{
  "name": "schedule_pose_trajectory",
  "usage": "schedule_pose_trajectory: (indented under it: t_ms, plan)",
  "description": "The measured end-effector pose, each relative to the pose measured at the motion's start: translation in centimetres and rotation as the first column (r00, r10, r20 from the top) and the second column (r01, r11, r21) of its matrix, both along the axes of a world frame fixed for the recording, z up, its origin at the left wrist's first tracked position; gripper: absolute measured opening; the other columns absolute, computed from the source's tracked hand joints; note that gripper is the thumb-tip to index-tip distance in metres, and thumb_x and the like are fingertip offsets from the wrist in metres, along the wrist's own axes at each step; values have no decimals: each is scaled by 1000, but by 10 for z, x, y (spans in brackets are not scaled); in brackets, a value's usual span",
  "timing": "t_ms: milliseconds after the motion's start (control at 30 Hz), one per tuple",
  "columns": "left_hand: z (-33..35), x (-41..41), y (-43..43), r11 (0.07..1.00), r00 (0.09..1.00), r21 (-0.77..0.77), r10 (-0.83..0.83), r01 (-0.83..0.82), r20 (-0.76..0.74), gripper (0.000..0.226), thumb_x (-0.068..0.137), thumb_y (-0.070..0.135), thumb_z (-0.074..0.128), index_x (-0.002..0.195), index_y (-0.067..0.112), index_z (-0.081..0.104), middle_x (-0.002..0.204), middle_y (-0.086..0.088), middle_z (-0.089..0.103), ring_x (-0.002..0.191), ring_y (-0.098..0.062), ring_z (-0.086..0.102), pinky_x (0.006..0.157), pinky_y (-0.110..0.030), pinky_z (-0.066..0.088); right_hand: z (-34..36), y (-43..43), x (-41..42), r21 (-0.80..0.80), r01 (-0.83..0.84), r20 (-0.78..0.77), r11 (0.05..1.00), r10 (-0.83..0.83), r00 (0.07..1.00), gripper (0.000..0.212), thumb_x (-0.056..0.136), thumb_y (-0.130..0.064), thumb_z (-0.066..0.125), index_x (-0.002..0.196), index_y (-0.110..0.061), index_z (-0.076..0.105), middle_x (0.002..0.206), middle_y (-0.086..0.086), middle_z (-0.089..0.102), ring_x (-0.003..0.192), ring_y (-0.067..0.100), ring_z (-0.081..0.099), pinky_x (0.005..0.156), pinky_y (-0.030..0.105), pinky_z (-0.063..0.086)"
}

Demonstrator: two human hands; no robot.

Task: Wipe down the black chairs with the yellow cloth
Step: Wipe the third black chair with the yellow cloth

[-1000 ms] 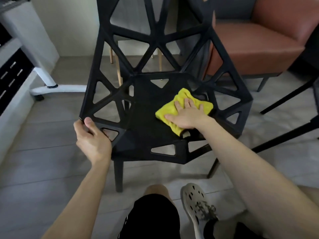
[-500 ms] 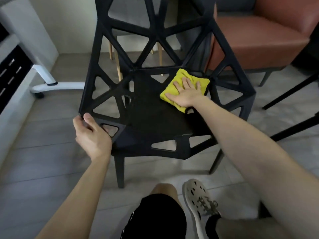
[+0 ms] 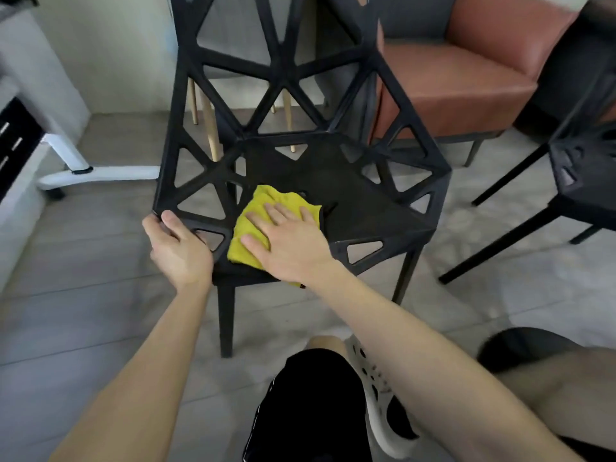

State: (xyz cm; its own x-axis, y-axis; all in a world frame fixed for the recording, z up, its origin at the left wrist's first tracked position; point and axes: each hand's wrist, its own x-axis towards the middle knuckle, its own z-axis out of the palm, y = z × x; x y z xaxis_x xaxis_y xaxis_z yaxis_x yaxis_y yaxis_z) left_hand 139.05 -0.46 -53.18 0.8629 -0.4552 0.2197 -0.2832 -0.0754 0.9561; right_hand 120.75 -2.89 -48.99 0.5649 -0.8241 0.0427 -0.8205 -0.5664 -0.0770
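Two black chairs. A lattice-frame chair [image 3: 366,208] at centre: matte hard shell, triangular cut-outs. A second black chair [image 3: 580,168] at the right edge, partly seen.

One yellow cloth [image 3: 253,211], soft and crumpled, lies on the seat's front-left under the right hand [image 3: 290,241], fingers flat, spread, pressing.

Left hand [image 3: 180,248] just beside it, curled round the seat's left corner.

A single wide-angle camera, worn on the person's head, faces forward and steeply down. It hangs close above the black chair [image 3: 360,208], whose seat fills the centre while its back runs out of frame at 12 o'clock. Both forearms enter from 6 o'clock, with the left hand [image 3: 176,248] and right hand [image 3: 290,241] just below centre. The wearer's shoe [image 3: 376,405] shows at 6 o'clock, the floor [image 3: 83,295] at 9, an orange armchair [image 3: 450,91] at 1 and a second black chair [image 3: 580,168] at 3.
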Motion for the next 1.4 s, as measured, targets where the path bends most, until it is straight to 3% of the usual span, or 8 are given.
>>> schedule_pose_trajectory:
  t_ms: [200,300,433,533,833,967,1133,1400]
  plan:
    - [-1,-1,-3,998,998,-39,-41,39,-52,44,111,52,31,115,12,48,66,9,58,55,-8,59,53,-26,50,-7,-13,-210,-195,285,94,938,-272,958,63,107,-67,22,161,-38,40,168,-6,37,161,11,19,130,54,11]
    - [-1,-4,-4,997,994,-57,-50,44,-95,42,111,50,30,115,11,45,60,16,56,49,-11,55,49,-28,50,-24,4,-174,-281,495,219,822,-447,867,58,108,-58,35,158,-33,47,167,2,40,160,21,26,127,61,12]
    - [-4,2,-9,995,992,-82,-70,62,-104,38,108,49,33,106,13,44,63,17,57,50,-8,56,49,-26,51,-45,47,-23,-349,119,215,929,-44,976,60,104,-63,42,156,-33,47,165,7,41,156,29,31,124,63,18]
    - [-9,14,-9,992,985,-47,-121,116,-126,36,109,48,35,104,14,43,78,7,59,73,-33,64,73,-52,62,-47,50,-8,-342,-92,151,935,151,977,63,105,-63,44,159,-31,43,168,7,36,159,28,26,126,59,17]
    - [7,26,5,972,963,21,-231,236,-139,34,102,55,38,95,22,42,84,1,54,79,-20,55,85,-49,53,-28,16,-193,-263,519,195,813,-482,854,61,110,-55,27,163,-26,38,172,7,29,162,26,17,127,64,12]
    - [14,46,20,894,857,21,-423,448,-294,29,108,48,46,95,23,43,91,-18,71,86,-43,77,72,-61,65,-22,36,-77,-273,317,123,908,-294,948,65,109,-54,25,161,-19,41,168,13,36,158,31,28,127,63,11]
    - [38,63,22,843,828,142,-454,519,-329,16,110,36,57,102,22,54,86,-10,62,58,-22,68,47,-32,56,0,53,82,-72,92,21,993,-91,996,80,109,-60,16,168,-6,5,173,26,8,162,39,9,127,60,2]
    - [86,75,11,871,872,191,-387,452,-300,57,118,40,33,130,3,75,119,-14,79,103,-36,76,92,-52,64,-17,57,-9,-180,105,-6,978,-108,994,75,110,-60,14,167,-13,22,174,12,20,162,30,16,127,60,8]
